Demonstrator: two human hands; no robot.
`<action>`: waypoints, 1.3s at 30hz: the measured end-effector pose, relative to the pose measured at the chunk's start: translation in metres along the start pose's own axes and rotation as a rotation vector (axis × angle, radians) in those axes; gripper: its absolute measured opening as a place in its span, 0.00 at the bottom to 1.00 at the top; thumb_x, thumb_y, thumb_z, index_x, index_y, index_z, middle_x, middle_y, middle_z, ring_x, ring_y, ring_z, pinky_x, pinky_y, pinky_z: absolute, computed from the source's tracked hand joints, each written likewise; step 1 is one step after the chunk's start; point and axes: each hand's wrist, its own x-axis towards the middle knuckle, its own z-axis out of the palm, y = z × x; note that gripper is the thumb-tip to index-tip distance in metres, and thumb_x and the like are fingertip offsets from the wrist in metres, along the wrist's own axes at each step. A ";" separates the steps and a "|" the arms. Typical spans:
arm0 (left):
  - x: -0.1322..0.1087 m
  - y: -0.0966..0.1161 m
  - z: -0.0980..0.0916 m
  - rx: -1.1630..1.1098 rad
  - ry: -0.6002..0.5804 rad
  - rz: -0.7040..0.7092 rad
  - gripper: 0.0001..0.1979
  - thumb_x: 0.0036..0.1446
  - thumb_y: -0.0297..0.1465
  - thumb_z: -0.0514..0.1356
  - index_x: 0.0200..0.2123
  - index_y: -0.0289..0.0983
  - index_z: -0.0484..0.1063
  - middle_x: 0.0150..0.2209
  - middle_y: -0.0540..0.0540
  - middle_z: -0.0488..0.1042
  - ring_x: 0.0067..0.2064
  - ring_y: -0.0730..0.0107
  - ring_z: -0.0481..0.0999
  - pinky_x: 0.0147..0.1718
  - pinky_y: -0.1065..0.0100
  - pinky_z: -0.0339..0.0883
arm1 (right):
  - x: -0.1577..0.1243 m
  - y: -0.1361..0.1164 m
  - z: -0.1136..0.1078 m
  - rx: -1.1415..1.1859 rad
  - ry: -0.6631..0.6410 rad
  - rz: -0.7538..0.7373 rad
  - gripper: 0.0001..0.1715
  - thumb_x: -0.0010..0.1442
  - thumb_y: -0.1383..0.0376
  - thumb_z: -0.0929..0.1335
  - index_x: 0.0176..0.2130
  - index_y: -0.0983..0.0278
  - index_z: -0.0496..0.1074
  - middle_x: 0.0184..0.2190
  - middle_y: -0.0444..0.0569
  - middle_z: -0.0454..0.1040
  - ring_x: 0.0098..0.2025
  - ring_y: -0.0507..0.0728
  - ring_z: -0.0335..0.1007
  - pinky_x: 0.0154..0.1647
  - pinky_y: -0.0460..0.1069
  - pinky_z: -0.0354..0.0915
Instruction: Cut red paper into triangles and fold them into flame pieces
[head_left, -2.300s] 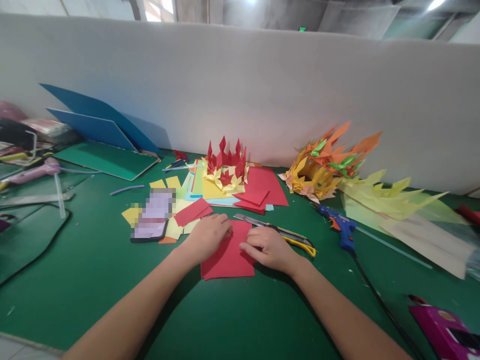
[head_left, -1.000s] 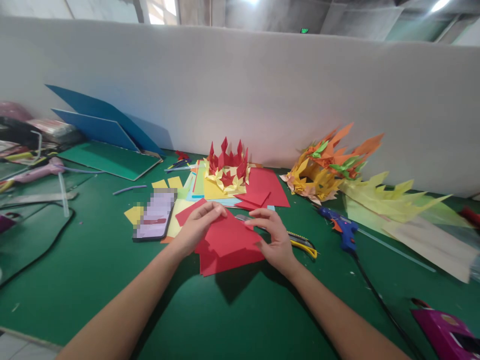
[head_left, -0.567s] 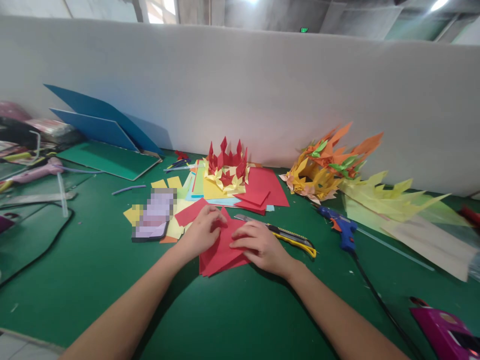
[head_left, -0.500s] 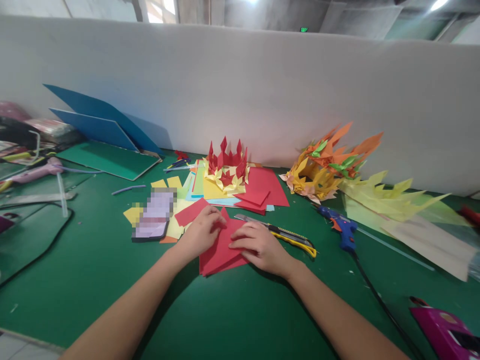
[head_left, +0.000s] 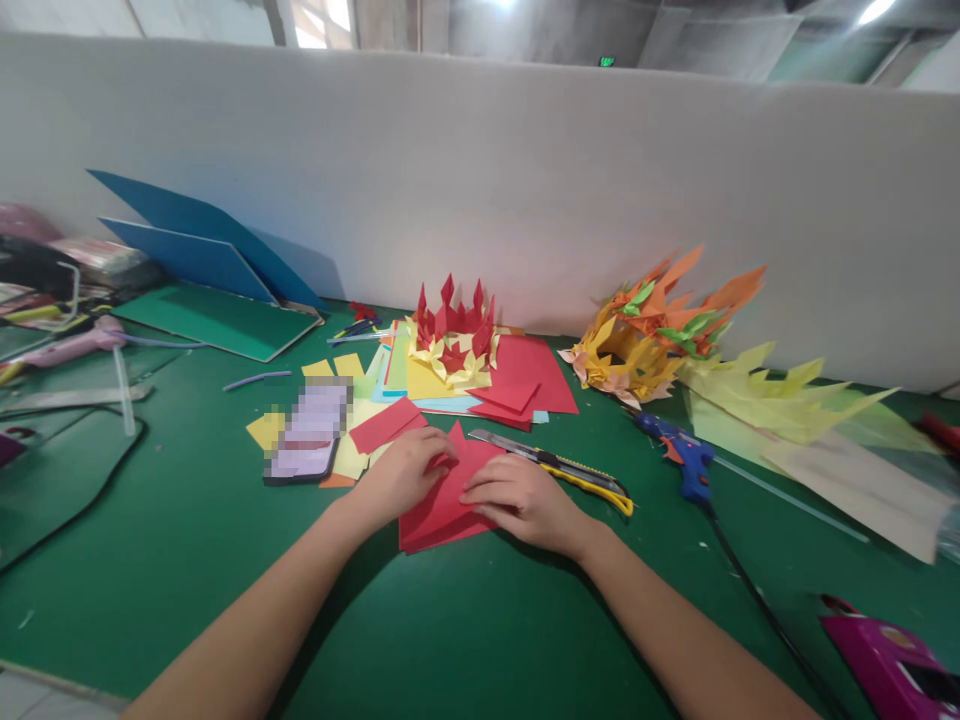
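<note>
Folded red paper (head_left: 451, 500) lies on the green table in front of me, one pointed corner facing away. My left hand (head_left: 401, 470) curls its fingers at the paper's left side, gripping it; the thumb is mostly hidden. On the right side, my right hand (head_left: 517, 498) holds the paper with its bent fingers over the surface. Just beyond my right hand lies a yellow and black utility knife (head_left: 574, 470). A flat red paper strip (head_left: 385, 424) rests beside my left hand, on yellow paper pieces (head_left: 346, 462).
A phone (head_left: 307, 435) lies to the left. Behind stands a red and yellow paper crown (head_left: 454, 335) on stacked coloured sheets (head_left: 551, 375). To the right are orange paper pieces (head_left: 675, 290), a blue glue gun (head_left: 694, 460) with a cord, and a magenta device (head_left: 881, 640). Blue boards (head_left: 195, 255) lean at back left.
Both hands have shifted slightly towards me on the red paper. The paper's pointed corner has moved a little to the right. Everything else stays put.
</note>
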 end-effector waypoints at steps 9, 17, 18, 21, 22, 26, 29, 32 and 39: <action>0.001 -0.008 0.000 -0.030 -0.092 -0.038 0.12 0.52 0.24 0.54 0.36 0.38 0.76 0.47 0.44 0.76 0.47 0.63 0.74 0.47 0.62 0.67 | 0.000 0.002 0.006 0.106 0.069 0.221 0.11 0.61 0.63 0.64 0.31 0.62 0.74 0.29 0.49 0.78 0.32 0.56 0.71 0.36 0.51 0.65; 0.001 -0.003 -0.010 -0.138 -0.113 -0.064 0.21 0.60 0.40 0.48 0.25 0.38 0.74 0.40 0.43 0.77 0.45 0.62 0.73 0.44 0.62 0.64 | 0.006 0.003 0.010 0.147 0.062 0.471 0.09 0.57 0.61 0.68 0.29 0.63 0.72 0.26 0.46 0.74 0.28 0.53 0.67 0.30 0.47 0.60; 0.001 -0.002 -0.012 -0.145 -0.136 -0.071 0.21 0.60 0.42 0.48 0.23 0.37 0.73 0.39 0.43 0.77 0.44 0.62 0.74 0.43 0.62 0.65 | 0.007 0.003 0.011 0.140 0.063 0.492 0.08 0.57 0.62 0.68 0.29 0.63 0.72 0.25 0.45 0.73 0.27 0.53 0.66 0.29 0.47 0.59; 0.000 -0.001 -0.017 -0.161 -0.207 -0.082 0.17 0.55 0.42 0.54 0.23 0.38 0.71 0.37 0.44 0.76 0.41 0.63 0.74 0.38 0.65 0.65 | 0.011 0.003 0.012 0.104 0.062 0.529 0.08 0.56 0.62 0.68 0.28 0.63 0.71 0.23 0.43 0.71 0.25 0.52 0.63 0.26 0.46 0.56; 0.000 -0.001 -0.017 -0.159 -0.213 -0.080 0.14 0.53 0.40 0.56 0.24 0.38 0.71 0.38 0.45 0.76 0.40 0.64 0.73 0.37 0.66 0.65 | 0.012 0.003 0.012 0.087 0.067 0.534 0.08 0.56 0.62 0.68 0.27 0.63 0.71 0.22 0.43 0.70 0.25 0.52 0.62 0.26 0.46 0.55; 0.001 -0.003 -0.015 -0.121 -0.164 -0.079 0.06 0.51 0.34 0.57 0.26 0.38 0.70 0.36 0.47 0.75 0.38 0.66 0.72 0.36 0.66 0.64 | 0.014 0.003 0.013 0.079 0.094 0.564 0.07 0.56 0.64 0.68 0.27 0.63 0.70 0.22 0.43 0.69 0.24 0.52 0.62 0.25 0.46 0.55; 0.002 -0.005 -0.011 -0.098 -0.145 -0.081 0.05 0.51 0.32 0.56 0.26 0.38 0.69 0.35 0.48 0.74 0.38 0.65 0.72 0.37 0.65 0.64 | 0.013 0.004 0.013 0.120 0.104 0.588 0.03 0.55 0.67 0.67 0.34 0.63 0.71 0.22 0.42 0.69 0.23 0.52 0.62 0.25 0.46 0.56; 0.002 -0.006 -0.009 -0.077 -0.137 -0.097 0.04 0.51 0.31 0.56 0.26 0.38 0.68 0.34 0.47 0.74 0.38 0.63 0.72 0.37 0.64 0.64 | 0.012 0.005 0.015 0.135 0.130 0.593 0.09 0.54 0.69 0.67 0.38 0.62 0.70 0.23 0.42 0.69 0.23 0.52 0.63 0.26 0.46 0.58; 0.001 -0.007 -0.006 -0.044 -0.127 -0.099 0.03 0.50 0.29 0.55 0.29 0.39 0.68 0.32 0.47 0.73 0.36 0.64 0.71 0.34 0.66 0.63 | 0.014 0.003 0.017 0.131 0.142 0.626 0.15 0.53 0.70 0.68 0.42 0.63 0.68 0.23 0.40 0.66 0.22 0.51 0.62 0.26 0.46 0.58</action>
